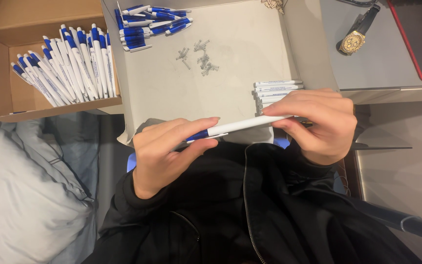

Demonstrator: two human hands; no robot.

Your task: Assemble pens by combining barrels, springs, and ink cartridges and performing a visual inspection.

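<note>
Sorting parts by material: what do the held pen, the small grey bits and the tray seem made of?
Pen: likely plastic, smooth glossy white barrel with blue end. Grey bits: probably metal springs, dull grey and thin; too small to be sure. Tray: cardboard, matte with folded walls.

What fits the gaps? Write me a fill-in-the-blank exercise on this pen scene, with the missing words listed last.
1. The left hand and right hand hold one white pen with a ____ end.
2. Finished pens lie heaped in a cardboard ____ at the upper left.
3. The small metal springs lie on the sheet between the blue pen parts and the white ____.
4. A gold ____ lies on the grey desk.

Missing words: blue; box; barrels; wristwatch
</note>
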